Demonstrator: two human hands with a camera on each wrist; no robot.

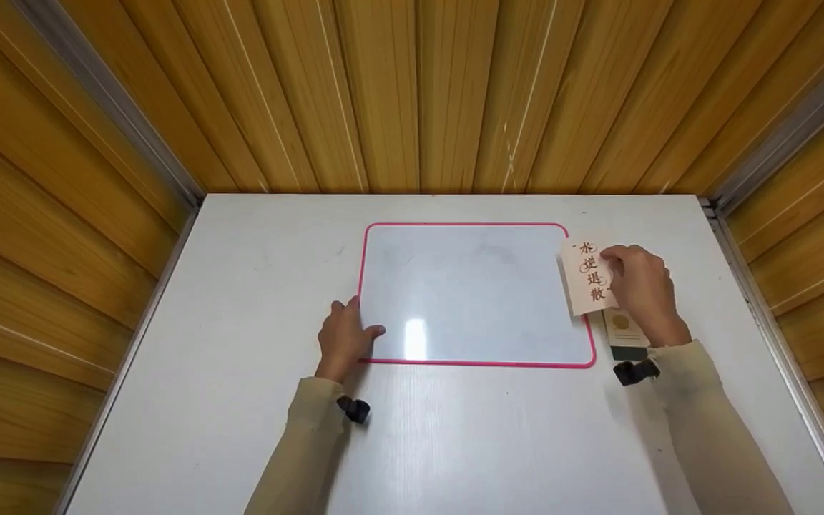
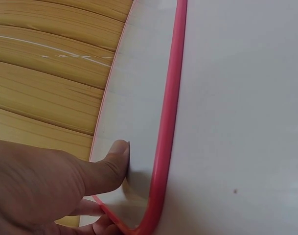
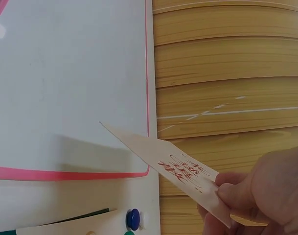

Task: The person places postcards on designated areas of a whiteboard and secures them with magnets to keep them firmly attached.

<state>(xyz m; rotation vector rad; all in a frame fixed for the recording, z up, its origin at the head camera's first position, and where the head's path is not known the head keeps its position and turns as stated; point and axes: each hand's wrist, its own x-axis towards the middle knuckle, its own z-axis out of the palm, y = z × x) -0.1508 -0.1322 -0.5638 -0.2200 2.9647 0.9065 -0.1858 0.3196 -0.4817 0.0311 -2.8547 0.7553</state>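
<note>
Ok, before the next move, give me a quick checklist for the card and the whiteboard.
1. Right hand holding the card: ok, pinched near one edge.
2. Left hand at the whiteboard: ok, thumb over it, fingers along the left rim.
3. Printed side up: ok, red-brown characters show.
4. Card laid on the board: not ok, raised and tilted over the right rim.
5. Blue button on the board: not ok, it sits outside the rim.
6. Card's back bare: cannot tell, hidden.
</note>
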